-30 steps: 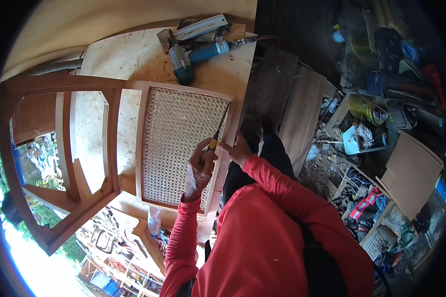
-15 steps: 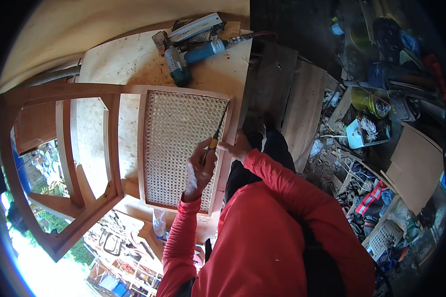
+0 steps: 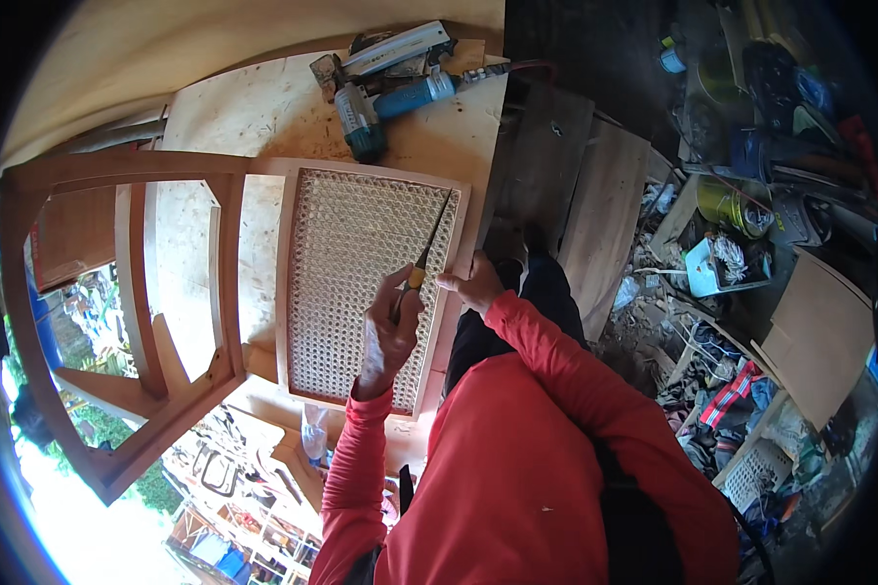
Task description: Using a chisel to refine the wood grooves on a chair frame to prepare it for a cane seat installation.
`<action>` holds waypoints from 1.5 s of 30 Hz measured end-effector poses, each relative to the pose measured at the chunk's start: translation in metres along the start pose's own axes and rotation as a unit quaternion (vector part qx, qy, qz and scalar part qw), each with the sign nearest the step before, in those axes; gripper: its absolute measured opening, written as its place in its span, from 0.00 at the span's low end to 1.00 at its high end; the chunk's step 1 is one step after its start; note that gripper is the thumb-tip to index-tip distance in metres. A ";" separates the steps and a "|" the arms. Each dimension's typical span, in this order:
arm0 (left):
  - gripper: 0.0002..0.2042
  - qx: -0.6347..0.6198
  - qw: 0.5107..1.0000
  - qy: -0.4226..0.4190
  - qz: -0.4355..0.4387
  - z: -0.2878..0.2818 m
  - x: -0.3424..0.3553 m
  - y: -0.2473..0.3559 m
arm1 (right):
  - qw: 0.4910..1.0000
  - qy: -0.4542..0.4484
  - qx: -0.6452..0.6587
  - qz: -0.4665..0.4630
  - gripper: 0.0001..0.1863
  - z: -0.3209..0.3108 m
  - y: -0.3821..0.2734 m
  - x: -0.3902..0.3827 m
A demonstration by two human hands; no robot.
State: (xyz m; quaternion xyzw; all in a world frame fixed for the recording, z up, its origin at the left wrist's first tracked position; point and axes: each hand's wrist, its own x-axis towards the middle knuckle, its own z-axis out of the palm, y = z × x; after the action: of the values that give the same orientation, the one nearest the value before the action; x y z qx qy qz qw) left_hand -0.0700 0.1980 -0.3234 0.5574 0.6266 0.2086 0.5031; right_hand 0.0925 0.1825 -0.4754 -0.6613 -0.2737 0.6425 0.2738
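A wooden chair frame (image 3: 234, 253) lies on its side on the workbench, and a woven cane panel (image 3: 351, 283) fills its near part. My left hand (image 3: 388, 327) is over the panel, its fingers closed around the yellow and dark handle of a slim pointed tool (image 3: 429, 249). The tool's dark blade points toward the panel's far right corner; whether its tip touches the cane I cannot tell. My right hand (image 3: 474, 285) grips the right rail of the cane-filled frame, thumb near the top face and the other fingers partly hidden.
A teal and grey air tool (image 3: 358, 122), a blue-handled tool (image 3: 415, 96) with a hose and a pale metal bar (image 3: 395, 51) lie at the bench's far end. Scrap, cloth, a yellow bucket (image 3: 727, 207) and a cardboard sheet (image 3: 818, 341) crowd the floor at right.
The tool has shifted slightly left, off the panel's right inner edge and over the cane. My right hand stays at the rail. The whole view has moved a little.
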 end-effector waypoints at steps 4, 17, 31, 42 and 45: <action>0.18 -0.019 1.000 0.015 0.007 0.001 0.002 -0.005 | 1.000 0.001 0.017 -0.014 0.36 -0.002 -0.006 -0.005; 0.17 -0.035 0.999 -0.025 -0.012 0.001 0.012 -0.006 | 1.000 -0.015 -0.022 0.006 0.37 -0.001 0.002 0.001; 0.11 0.088 0.995 0.009 0.049 0.017 0.016 0.018 | 0.999 -0.040 0.012 -0.035 0.36 0.007 0.027 0.012; 0.19 0.012 1.000 -0.008 0.027 -0.013 0.007 0.011 | 1.000 -0.011 -0.013 -0.024 0.31 0.005 0.030 0.015; 0.18 0.020 0.999 -0.007 0.033 -0.008 0.008 0.010 | 1.000 -0.013 -0.003 -0.028 0.31 0.004 0.032 0.015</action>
State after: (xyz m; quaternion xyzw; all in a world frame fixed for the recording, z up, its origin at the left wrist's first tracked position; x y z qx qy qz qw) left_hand -0.0715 0.2108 -0.3153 0.5896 0.6082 0.2083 0.4890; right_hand 0.0889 0.1708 -0.5093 -0.6456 -0.2975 0.6426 0.2860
